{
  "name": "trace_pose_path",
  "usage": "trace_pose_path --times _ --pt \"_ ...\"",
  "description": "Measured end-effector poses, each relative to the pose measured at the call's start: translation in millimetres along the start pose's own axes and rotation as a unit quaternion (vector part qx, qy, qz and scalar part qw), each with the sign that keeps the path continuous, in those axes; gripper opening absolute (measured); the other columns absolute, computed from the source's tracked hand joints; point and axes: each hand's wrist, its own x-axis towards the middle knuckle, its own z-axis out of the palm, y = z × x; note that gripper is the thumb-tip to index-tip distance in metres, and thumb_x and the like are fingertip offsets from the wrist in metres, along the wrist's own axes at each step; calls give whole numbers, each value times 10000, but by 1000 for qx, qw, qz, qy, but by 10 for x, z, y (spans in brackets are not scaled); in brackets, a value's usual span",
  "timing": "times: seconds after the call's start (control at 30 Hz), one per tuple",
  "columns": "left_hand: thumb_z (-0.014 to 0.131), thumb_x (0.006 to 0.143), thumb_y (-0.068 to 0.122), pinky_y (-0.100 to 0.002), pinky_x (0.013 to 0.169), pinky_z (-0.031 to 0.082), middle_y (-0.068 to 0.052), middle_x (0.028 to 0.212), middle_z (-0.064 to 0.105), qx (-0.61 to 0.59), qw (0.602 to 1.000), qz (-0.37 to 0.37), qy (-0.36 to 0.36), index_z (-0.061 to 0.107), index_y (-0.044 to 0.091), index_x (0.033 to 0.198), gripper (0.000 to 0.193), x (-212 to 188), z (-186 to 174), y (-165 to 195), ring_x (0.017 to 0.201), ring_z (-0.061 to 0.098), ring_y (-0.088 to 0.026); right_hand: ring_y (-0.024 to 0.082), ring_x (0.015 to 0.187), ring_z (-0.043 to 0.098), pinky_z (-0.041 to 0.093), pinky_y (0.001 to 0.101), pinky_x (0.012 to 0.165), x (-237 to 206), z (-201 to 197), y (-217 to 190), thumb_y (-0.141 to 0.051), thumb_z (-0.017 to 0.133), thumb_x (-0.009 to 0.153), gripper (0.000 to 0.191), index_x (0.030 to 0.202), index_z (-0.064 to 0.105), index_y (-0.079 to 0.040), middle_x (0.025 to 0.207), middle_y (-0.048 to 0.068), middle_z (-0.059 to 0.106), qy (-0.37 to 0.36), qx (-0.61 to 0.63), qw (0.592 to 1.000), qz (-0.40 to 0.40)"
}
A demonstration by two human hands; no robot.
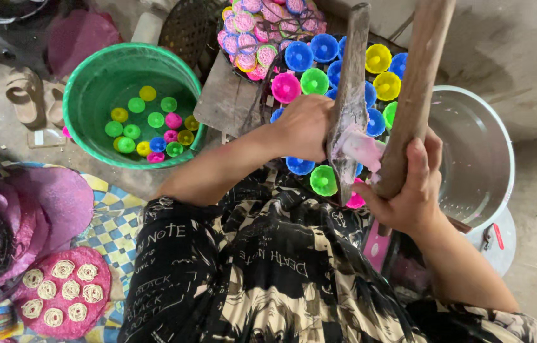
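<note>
approx. half done, judging by what was seen: a wooden press [352, 89] w/ pinkish dough [362, 147] was clasped by left hand [305, 127], fingers wrapped; right hand [412, 190] was closed round its lever [416, 89]. noodle coils [59, 291] were already laid on a pink mat [91, 317]; coloured moulds [338, 70] beneath the press were still unfilled.

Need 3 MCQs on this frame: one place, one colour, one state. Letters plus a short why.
1. Where is the green tub?
A) left of the arms
B) on the metal pot
C) on the person's lap

2. What colour is the mat under the noodle coils?
A) yellow
B) pink
C) black

3. What is the right hand doing?
A) resting open
B) gripping the wooden handle
C) inside the tub

Answers:
1 A, it sits on the floor at upper left.
2 B, pink shows around the coils.
3 B, fingers wrap the handle.
</note>
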Motion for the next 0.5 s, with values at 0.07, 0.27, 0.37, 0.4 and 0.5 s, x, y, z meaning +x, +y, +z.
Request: trace_pose_path --times 0.07,0.27,0.37,0.4,0.5 --pt "846 659 296 -492 765 542 -145 882 685 -53 998 -18 0 703 68 933 384 2 54 -5 842 665 -383 523 1295 494 479 605 1035 -50 59 89 -249 925 741 1191 1631 140 -147 1458 329 422 -15 9 999 30" --pt "846 760 352 -467 890 567 -157 1076 760 -91 958 -263 -70 732 137 1144 455 -93 194 -130 1025 712 -367 326 1332 513 425 478 1149 -180 36 454 -537 862 826 1269 1636 47 2 1556 243 393 -164 446 837 273" --pt "923 728 292 -430 1032 536 -182 1352 645 -221 974 -44 13 452 71 1526 953 -87 43 -276 1199 652 -328 316 1305 555 440 479 1104 -384 84 501 -741 759 762 1293 1573 242 124 1450 243 506 -263 627 641 357" --pt "863 789 125 -446 1308 329 -136 1653 446 -510 858 9 -67 151 116 1685 1145 -23 -67 -355 1540 433 -290 307 1262 544 455 477 1060 -496 101 477 -795 719 750 1349 1618 173 81 1432 223 490 -276 642 631 337" --pt "732 938 294 -455 1252 364 -72 1637 384 -760 646 74 -21 318 117 1608 808 236 -405 -470 1534 400 -275 315 1179 595 515 474 986 -768 144 469 -919 607 730 1449 1696 121 45 1407 228 531 -312 716 554 288"
